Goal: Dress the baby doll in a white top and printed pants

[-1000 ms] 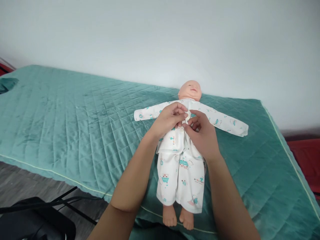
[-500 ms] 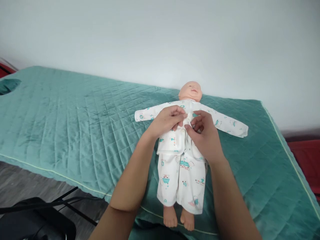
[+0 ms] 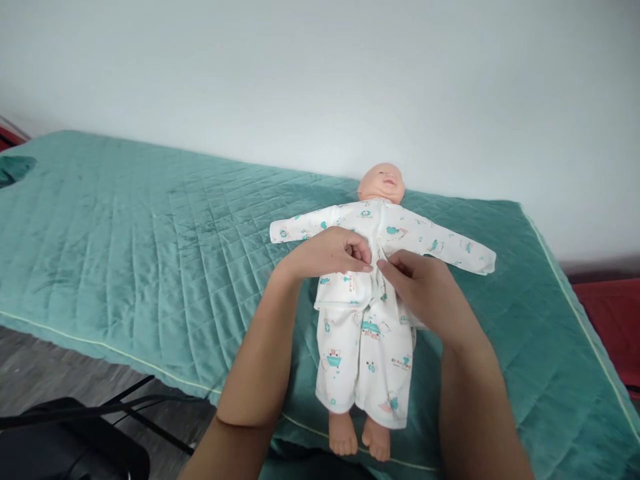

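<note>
A baby doll [image 3: 382, 183] lies on its back, arms spread, dressed in a white printed jacket [image 3: 350, 215] and matching trousers [image 3: 339, 367]. Its bare feet stick out of the trouser legs. My left hand [image 3: 336, 252] is closed over the doll's belly, thumb and fingers pinching one front edge of the jacket. Opposite it, my right hand [image 3: 423, 283] pinches the other front edge. Only a narrow gap parts the two sets of fingertips. Above them the front edges meet near the chest; below, the jacket parts over the trousers. The fingertips hide the small fastening area.
A green quilted cover [image 3: 150, 253] spreads over the padded table, with a hole at its far left end. The white wall [image 3: 280, 80] runs along the back edge. A black chair-like object [image 3: 75, 440] stands at lower left, and something red [image 3: 607, 320] at right.
Both hands have shifted down the jacket front, from the chest to the belly. The upper front edges now show together where my fingers were.
</note>
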`<act>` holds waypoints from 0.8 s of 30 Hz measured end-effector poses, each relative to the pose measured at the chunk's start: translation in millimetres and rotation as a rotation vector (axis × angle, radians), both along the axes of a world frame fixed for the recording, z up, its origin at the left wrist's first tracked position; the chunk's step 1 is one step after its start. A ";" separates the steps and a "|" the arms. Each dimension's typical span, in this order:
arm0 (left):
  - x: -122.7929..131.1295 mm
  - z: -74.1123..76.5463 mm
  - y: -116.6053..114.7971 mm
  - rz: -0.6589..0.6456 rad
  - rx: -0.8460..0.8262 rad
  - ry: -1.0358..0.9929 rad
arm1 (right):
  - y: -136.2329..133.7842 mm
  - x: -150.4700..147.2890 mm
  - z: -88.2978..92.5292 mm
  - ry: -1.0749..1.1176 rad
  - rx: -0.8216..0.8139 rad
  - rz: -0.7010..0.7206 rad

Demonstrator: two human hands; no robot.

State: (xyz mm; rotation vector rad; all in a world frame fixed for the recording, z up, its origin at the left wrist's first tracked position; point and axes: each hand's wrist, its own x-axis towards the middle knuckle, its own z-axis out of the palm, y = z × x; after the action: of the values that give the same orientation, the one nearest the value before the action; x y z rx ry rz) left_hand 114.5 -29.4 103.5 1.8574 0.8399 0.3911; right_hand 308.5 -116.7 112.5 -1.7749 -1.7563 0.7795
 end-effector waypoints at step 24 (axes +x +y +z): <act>3.8 -18.8 2.0 -0.083 -0.397 -0.462 | 13.7 6.3 -15.2 0.634 -0.160 0.118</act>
State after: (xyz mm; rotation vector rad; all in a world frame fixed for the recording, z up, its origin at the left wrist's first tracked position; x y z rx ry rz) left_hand 118.4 -27.3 84.7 1.3537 0.4796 0.5328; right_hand 314.9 -103.0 97.2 -1.3100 -1.3984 1.3834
